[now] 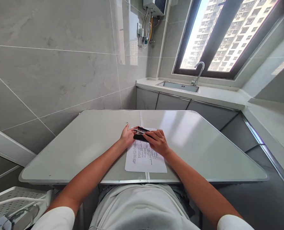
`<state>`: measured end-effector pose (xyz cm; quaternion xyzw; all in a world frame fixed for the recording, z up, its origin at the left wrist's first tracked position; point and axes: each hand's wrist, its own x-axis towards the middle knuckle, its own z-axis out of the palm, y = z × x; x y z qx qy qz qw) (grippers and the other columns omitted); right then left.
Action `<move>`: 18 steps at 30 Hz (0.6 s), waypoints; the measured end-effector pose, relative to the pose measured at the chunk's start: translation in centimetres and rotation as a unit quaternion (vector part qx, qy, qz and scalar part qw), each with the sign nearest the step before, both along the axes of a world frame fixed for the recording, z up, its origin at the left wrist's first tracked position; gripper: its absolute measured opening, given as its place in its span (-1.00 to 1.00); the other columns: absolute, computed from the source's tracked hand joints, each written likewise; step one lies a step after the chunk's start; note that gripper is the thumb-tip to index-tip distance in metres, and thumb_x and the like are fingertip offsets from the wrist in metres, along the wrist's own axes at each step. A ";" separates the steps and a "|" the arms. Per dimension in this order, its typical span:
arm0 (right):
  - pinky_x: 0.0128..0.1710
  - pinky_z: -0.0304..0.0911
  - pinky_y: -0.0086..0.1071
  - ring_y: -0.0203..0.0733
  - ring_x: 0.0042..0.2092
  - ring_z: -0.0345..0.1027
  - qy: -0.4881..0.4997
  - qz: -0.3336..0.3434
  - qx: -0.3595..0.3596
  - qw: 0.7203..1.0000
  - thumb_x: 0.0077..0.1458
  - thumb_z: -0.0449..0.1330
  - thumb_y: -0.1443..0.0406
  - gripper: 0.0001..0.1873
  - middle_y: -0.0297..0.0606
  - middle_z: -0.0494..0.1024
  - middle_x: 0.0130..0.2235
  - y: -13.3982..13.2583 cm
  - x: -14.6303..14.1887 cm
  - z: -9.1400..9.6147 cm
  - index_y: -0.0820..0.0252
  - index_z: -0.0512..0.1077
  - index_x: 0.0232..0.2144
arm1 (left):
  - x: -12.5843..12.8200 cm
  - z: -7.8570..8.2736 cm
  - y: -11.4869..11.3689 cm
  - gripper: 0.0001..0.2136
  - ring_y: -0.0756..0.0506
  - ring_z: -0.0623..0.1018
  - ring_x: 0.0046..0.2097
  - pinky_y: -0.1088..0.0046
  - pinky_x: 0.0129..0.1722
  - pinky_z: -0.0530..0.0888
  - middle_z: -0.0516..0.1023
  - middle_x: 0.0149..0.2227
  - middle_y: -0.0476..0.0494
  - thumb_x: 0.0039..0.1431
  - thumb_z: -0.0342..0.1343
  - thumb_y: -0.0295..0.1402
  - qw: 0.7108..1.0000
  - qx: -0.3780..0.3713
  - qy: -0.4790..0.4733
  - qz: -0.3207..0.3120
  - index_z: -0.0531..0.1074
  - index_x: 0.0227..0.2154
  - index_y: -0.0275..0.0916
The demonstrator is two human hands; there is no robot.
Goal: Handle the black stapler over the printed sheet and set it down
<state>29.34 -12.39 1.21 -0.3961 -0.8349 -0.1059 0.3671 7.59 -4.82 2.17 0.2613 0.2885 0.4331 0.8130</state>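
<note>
A black stapler is held over the middle of the table, its upper arm lifted away from the base and a metal strip showing between. My right hand is closed around its right end. At the left end, my left hand has its palm turned up and its thumb apart; its fingers reach behind the stapler and support it, their tips partly hidden. Beneath both hands lie white printed sheets, whose far part the stapler covers. A tiny metallic piece rests on the table just beyond my left thumb.
The pale folding table has a centre seam and a metal front edge. Beyond it run a counter with a sink and a tap. A tiled wall stands left; a white perforated basket is at lower left.
</note>
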 end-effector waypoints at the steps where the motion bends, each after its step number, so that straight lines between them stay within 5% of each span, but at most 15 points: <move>1: 0.10 0.25 -0.03 0.00 0.08 0.46 -0.007 0.005 -0.006 1.000 0.26 0.13 0.46 -0.52 -0.26 0.66 0.05 -0.1 -0.1 0.0 -0.13 0.59 0.08 | 0.0 0.0 0.0 -0.41 -0.25 0.64 -0.18 0.20 -0.13 0.58 0.65 -0.13 -0.46 0.44 -0.19 0.09 1.000 0.003 0.003 0.003 0.49 -0.04 -0.37; 7: 0.11 0.22 -0.04 -0.03 0.10 0.46 -0.019 0.009 -0.027 0.999 0.35 0.08 0.43 -0.58 -0.28 0.67 0.06 -0.3 -0.3 0.1 -0.12 0.61 0.02 | -0.5 0.6 0.0 -0.45 -0.18 0.63 -0.18 0.27 -0.16 0.56 0.64 0.02 -0.47 0.47 -0.18 0.03 0.999 -0.021 -0.009 0.036 0.50 -0.05 -0.36; 18: 0.12 0.25 -0.10 -0.07 0.10 0.46 -0.031 0.022 -0.084 0.996 0.43 0.10 0.37 -0.67 -0.30 0.66 0.08 -0.9 -0.7 0.6 -0.13 0.59 0.00 | -0.6 0.9 -0.1 -0.48 -0.18 0.63 -0.17 0.27 -0.14 0.57 0.67 -0.07 -0.43 0.47 -0.17 0.01 0.999 -0.019 0.016 0.035 0.53 -0.13 -0.33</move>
